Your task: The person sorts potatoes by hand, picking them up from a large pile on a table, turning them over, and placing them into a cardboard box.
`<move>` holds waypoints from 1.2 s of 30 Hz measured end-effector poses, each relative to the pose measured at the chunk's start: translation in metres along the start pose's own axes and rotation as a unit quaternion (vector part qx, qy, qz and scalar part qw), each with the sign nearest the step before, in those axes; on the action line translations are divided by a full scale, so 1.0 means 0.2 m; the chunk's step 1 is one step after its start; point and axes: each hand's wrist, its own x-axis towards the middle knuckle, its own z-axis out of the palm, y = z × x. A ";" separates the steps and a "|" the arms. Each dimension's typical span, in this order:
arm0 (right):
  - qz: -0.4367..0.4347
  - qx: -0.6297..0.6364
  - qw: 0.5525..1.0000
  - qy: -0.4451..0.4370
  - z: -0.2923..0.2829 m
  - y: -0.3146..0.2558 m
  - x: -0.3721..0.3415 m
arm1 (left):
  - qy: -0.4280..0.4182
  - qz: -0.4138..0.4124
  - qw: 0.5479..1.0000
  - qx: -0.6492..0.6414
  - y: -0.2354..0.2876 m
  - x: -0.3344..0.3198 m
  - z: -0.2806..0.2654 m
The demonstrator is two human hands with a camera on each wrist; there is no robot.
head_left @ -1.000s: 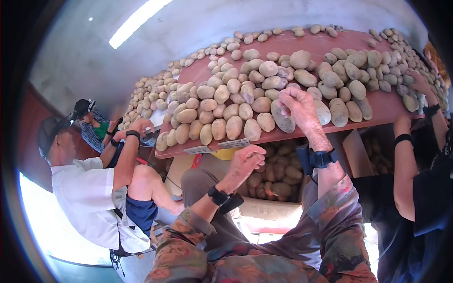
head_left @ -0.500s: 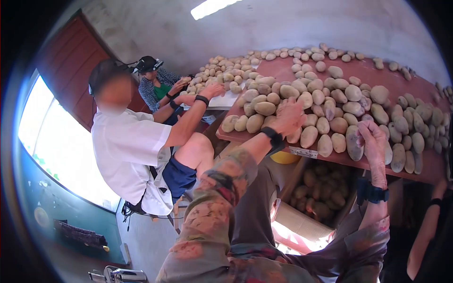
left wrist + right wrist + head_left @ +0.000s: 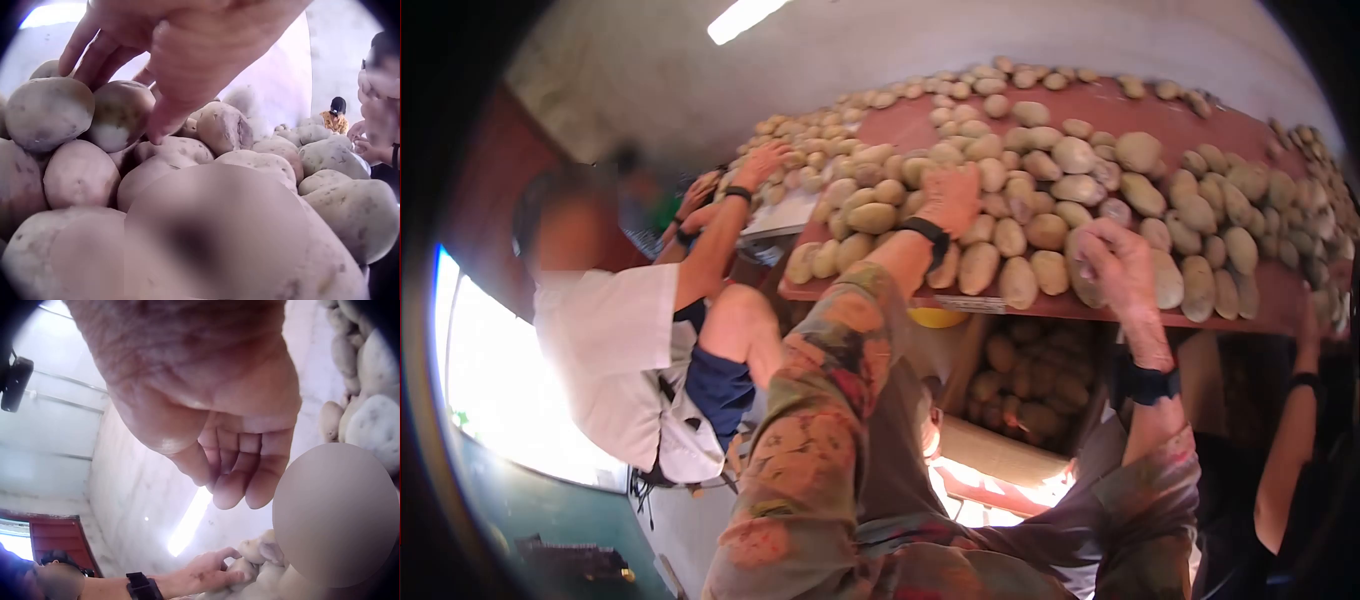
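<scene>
Potatoes (image 3: 980, 268) lie heaped along the red tabletop (image 3: 890, 125). My left hand (image 3: 950, 200) reaches into the left part of the heap. In the left wrist view, the fingers and thumb of my left hand (image 3: 181, 56) bend around a brownish potato (image 3: 122, 115), with paler potatoes (image 3: 50, 114) close beside it. Over the front edge of the table hangs my right hand (image 3: 1120, 265), in front of larger potatoes. The right wrist view shows my right hand (image 3: 206, 419) with curled fingers, thumb near the fingertips and nothing visible between them.
Below the table edge is a cardboard box (image 3: 1000, 450) with potatoes inside, beside a yellow object (image 3: 937, 317). A person in a white shirt (image 3: 605, 350) sits at the left, reaching to another heap. Another person's arm (image 3: 1288, 470) is at the right.
My left hand has gone from the air before the table edge into the heap, its fingers now around a potato. My right hand stays near the front row, still curled. The head view has swung about.
</scene>
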 end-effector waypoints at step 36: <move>0.035 0.191 0.971 0.140 -0.17 -0.08 0.03 | -0.215 -0.144 0.378 -0.889 0.23 -0.72 -0.31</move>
